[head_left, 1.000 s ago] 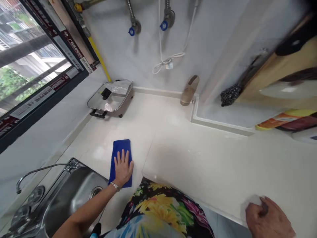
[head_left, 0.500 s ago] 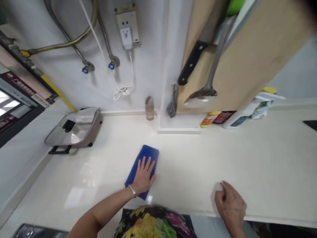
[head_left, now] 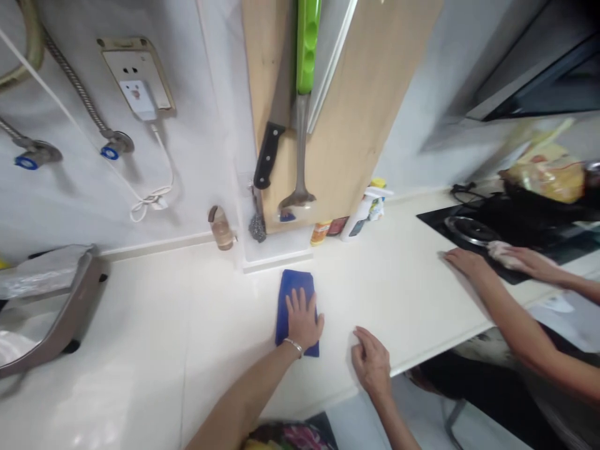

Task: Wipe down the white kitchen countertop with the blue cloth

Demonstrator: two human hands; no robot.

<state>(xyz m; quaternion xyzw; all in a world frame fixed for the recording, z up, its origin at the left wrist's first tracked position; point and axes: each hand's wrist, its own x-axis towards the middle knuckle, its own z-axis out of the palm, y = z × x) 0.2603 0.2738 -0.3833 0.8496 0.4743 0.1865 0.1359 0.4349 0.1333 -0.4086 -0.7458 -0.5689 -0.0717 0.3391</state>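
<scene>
The left hand lies flat on a folded blue cloth. Its fingers are a little apart, and they are not closed around the cloth. The cloth lies flat on the white counter, in front of a low ledge. A silver bracelet is on the left wrist. The right hand is near the front edge of the counter, to the right of the cloth. Its fingers curl in, but one cannot tell how tightly they close. A big wooden cutting board hangs behind, with a black-handled knife in front of it. Far to the right, another person's hand has a pale rag on the black stove.
</scene>
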